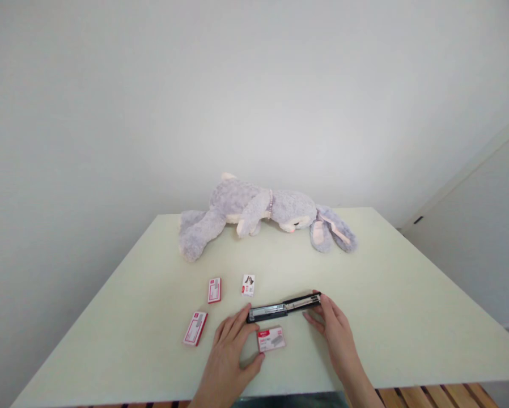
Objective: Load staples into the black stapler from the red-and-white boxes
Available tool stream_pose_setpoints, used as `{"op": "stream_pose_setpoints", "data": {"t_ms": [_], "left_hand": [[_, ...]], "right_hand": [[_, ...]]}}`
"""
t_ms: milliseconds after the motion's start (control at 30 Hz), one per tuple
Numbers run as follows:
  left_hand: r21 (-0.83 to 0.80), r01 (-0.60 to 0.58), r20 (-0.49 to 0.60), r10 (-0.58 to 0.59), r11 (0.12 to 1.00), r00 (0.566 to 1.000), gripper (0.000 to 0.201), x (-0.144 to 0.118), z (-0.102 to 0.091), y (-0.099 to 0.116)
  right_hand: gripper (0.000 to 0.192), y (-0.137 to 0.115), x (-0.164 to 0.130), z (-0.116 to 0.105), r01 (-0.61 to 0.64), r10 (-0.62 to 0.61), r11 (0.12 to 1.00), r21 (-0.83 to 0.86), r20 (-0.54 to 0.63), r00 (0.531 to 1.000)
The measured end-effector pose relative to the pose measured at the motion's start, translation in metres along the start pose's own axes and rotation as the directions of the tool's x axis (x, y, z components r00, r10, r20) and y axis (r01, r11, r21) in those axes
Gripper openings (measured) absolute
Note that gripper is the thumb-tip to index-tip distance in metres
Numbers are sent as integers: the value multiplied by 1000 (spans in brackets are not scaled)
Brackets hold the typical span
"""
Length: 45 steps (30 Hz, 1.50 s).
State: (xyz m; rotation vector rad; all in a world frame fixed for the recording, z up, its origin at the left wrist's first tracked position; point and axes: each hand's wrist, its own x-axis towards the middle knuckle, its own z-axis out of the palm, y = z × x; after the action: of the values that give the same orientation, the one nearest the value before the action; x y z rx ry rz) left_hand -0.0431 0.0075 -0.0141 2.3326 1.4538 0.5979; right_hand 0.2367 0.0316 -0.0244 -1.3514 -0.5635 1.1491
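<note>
A black stapler [285,307] lies opened out nearly straight, its metal staple channel showing. My right hand [336,334] pinches its right end between thumb and fingers. Over on the left, my left hand [232,354] has its fingers spread, the fingertips against the stapler's left end. A red-and-white staple box [271,339] lies just below the stapler, its left side between my left thumb and index finger; whether they press on it I cannot tell. Beyond the stapler sits a small white box or card [248,285] with a stapler picture.
Two more red-and-white staple boxes, a nearer one [195,328] and a farther one [214,290], lie to the left on the pale table [122,317]. A grey plush rabbit [254,207] stretches along the back edge, before a white wall [254,102]. Wooden slats [441,396] show below the front edge.
</note>
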Motion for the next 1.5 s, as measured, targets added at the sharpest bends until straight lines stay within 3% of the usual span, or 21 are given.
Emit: {"op": "stream_pose_setpoints", "data": {"t_ms": [67, 133, 267, 367, 433, 567, 667, 767, 833, 967, 1067, 1167, 1267, 1400, 1500], "left_hand": [[-1, 14, -15, -14, 1000, 1000, 42, 1, 3, 2], [3, 33, -34, -33, 999, 999, 41, 4, 7, 4], [6, 65, -56, -64, 998, 996, 41, 8, 14, 9], [-1, 68, -61, -68, 998, 996, 42, 9, 15, 6], [-13, 61, -57, -62, 998, 996, 38, 8, 13, 2], [-38, 48, -36, -50, 998, 998, 36, 6, 8, -5], [-37, 35, -46, -37, 999, 998, 46, 5, 7, -6], [-19, 21, -47, -22, 1000, 999, 54, 5, 8, -4], [-6, 21, -36, -22, 1000, 999, 54, 6, 8, -3], [12, 27, -13, -26, 1000, 1000, 55, 7, 6, -2], [13, 30, -14, -29, 999, 999, 58, 7, 7, -3], [3, 13, -22, -13, 1000, 1000, 65, 6, 9, -6], [-17, 3, -23, -3, 1000, 1000, 62, 6, 11, -9], [-39, 18, -6, -18, 999, 1000, 46, 8, 11, -10], [-63, 18, -20, -20, 998, 1000, 47, 8, 8, -10]], "right_hand": [[56, 4, -5, -15, -45, 51, 990, -135, 37, 998], [59, 9, -14, -16, -73, 120, 953, -293, 147, 982], [64, 22, -37, 10, -72, 285, 884, -462, 411, 866], [58, 29, -43, 26, 90, 166, 864, -495, 449, 878], [54, 28, -42, 24, 181, 88, 825, -535, 438, 895], [48, 15, -38, 10, 229, 28, 689, -688, 341, 940], [45, -1, -42, 16, 303, -80, 617, -726, 325, 942], [48, -7, -44, 41, 385, -92, 689, -615, 452, 887], [47, -1, -43, 60, 346, -50, 784, -515, 504, 863], [42, 23, -36, 83, 191, 0, 911, -366, 463, 886], [31, 32, -35, 92, 241, -60, 909, -341, 465, 883], [20, 22, -38, 99, 348, -106, 844, -408, 510, 854], [13, 3, -42, 99, 484, -140, 719, -498, 579, 803], [13, -14, -44, 84, 640, -57, 491, -591, 711, 701], [18, -19, -44, 68, 679, -27, 408, -610, 735, 677]]}}
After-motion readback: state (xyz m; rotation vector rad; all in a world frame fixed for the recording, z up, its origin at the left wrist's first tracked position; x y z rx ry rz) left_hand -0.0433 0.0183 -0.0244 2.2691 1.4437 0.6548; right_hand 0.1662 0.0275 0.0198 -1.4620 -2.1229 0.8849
